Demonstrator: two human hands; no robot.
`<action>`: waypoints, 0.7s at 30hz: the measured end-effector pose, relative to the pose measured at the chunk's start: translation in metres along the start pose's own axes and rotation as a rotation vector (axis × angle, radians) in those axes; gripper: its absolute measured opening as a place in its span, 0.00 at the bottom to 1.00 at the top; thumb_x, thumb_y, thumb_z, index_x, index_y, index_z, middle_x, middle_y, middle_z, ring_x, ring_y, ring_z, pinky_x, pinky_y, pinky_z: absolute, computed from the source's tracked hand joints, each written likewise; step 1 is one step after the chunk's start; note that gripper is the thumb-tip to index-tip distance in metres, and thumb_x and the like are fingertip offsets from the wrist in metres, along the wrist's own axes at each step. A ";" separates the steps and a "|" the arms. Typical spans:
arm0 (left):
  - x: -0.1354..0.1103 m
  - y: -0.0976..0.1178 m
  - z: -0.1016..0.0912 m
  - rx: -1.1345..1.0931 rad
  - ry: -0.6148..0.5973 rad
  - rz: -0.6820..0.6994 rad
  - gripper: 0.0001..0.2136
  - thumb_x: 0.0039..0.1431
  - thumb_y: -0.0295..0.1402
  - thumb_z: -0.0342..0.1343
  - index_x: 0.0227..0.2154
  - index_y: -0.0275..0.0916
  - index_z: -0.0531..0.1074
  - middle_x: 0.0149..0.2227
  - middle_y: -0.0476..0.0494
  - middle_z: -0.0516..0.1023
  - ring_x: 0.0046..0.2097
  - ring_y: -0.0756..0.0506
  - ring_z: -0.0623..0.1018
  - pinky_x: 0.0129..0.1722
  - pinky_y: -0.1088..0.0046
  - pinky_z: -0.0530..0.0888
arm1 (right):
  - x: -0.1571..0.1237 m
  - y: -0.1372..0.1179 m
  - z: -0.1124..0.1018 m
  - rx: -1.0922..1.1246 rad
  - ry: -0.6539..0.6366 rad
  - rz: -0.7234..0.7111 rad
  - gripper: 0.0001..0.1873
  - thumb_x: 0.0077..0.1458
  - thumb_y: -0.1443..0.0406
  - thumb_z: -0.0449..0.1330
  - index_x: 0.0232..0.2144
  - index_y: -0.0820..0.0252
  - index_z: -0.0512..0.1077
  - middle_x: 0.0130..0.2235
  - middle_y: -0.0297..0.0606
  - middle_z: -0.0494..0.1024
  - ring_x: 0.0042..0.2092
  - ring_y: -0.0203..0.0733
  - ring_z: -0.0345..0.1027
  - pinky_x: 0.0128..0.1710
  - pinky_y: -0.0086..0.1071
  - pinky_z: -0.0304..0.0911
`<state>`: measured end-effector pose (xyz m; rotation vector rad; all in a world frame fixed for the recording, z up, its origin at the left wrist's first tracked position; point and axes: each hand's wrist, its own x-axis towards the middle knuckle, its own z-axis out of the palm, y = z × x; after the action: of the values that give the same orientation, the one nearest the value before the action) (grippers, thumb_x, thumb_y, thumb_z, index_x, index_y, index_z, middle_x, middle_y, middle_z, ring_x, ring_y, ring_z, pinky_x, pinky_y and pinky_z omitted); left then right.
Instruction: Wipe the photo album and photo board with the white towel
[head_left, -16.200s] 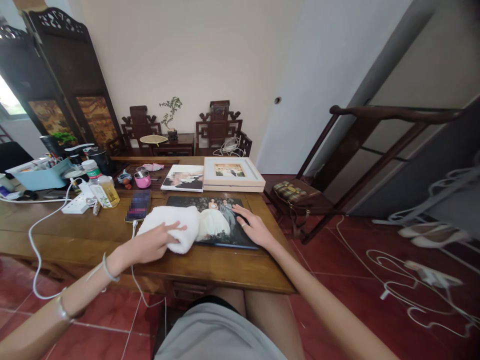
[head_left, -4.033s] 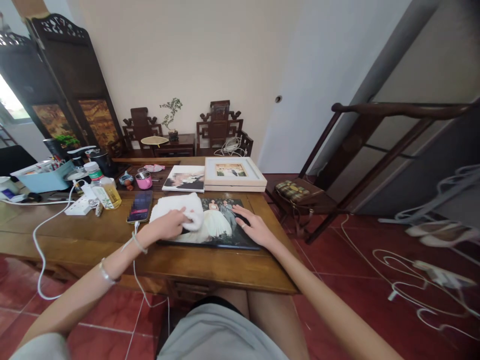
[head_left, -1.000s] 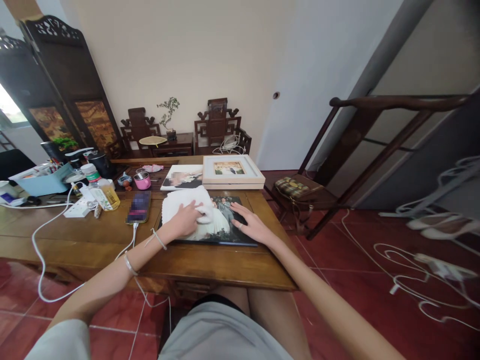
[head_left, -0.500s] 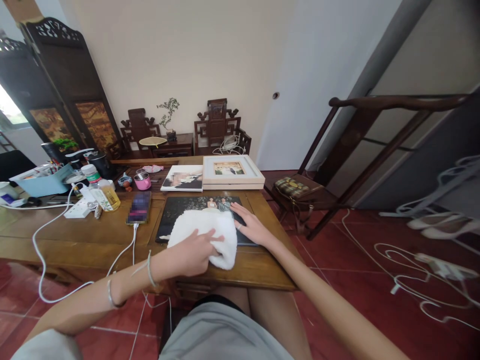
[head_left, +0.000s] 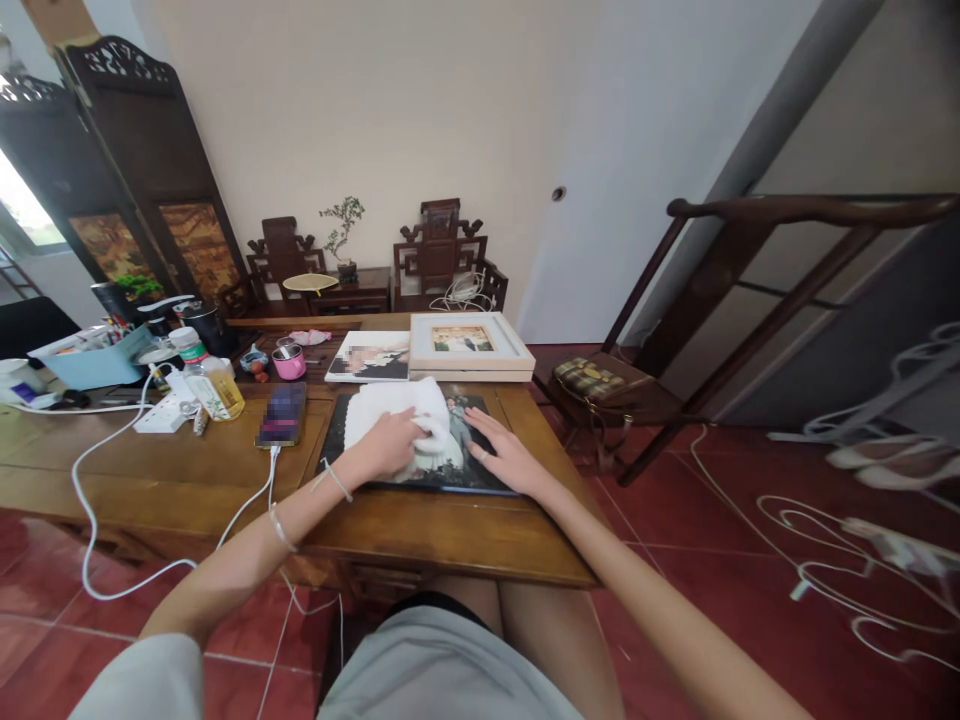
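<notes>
A white fluffy cloth (head_left: 375, 408) lies bunched over the upper left and middle of a dark wedding photo panel (head_left: 484, 478). My left hand (head_left: 388, 446) presses on the cloth, its fingers curled into the folds. To the right, my right hand (head_left: 510, 455) rests with fingers stretched out on the panel's right part, beside a pictured figure in a pale suit. Much of the picture is hidden under the cloth. The panel lies flat on the wooden table (head_left: 450, 535) near its front edge.
Behind the panel are a white-framed picture (head_left: 517, 350) and a smaller photo print (head_left: 367, 368). A phone (head_left: 281, 415) on a charging cable, a pink cup (head_left: 289, 362), a bottle (head_left: 214, 390) and a power strip (head_left: 161, 412) stand left. A wooden chair (head_left: 637, 400) is at right.
My left hand has pushed the cloth away from me and slightly left, off the panel's front edge, uncovering its lower middle. My right hand stays on the right side.
</notes>
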<state>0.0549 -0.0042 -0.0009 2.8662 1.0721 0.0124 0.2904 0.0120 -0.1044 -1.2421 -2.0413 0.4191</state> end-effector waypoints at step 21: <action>0.036 -0.019 0.004 0.113 -0.096 -0.095 0.28 0.52 0.15 0.43 0.56 0.38 0.65 0.67 0.38 0.48 0.67 0.35 0.50 0.57 0.42 0.57 | 0.000 0.000 -0.002 0.004 -0.013 -0.006 0.27 0.57 0.58 0.52 0.58 0.53 0.63 0.63 0.40 0.62 0.66 0.49 0.50 0.65 0.53 0.46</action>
<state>0.0694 0.0334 -0.0073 2.8751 1.2263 -0.1955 0.2922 0.0117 -0.1030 -1.2339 -2.0535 0.4299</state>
